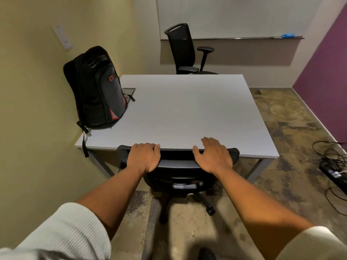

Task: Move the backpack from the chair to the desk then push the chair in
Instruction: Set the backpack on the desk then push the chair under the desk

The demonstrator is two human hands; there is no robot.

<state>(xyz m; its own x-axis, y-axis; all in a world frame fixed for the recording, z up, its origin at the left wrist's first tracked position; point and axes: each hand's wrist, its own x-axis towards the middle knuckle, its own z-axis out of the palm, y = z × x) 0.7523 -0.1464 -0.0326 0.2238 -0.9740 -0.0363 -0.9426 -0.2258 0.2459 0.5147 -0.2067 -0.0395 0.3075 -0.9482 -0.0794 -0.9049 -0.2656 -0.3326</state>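
At the near edge of the worktop (187,109), the left hand (143,158) curls over the top rail of the chair (178,166) and the right hand (212,156) lies flat on it, spaced for an even push, while the backpack (97,89) already stands upright by the worktop's left edge.

Black office chair (185,51) in front of a whiteboard (234,15), power strip (333,173) and tangled cables (330,152) on the floor (281,119) at right

single head cam, wide-angle, pitched forward and down, close above the chair (178,164), facing across the desk (187,109)
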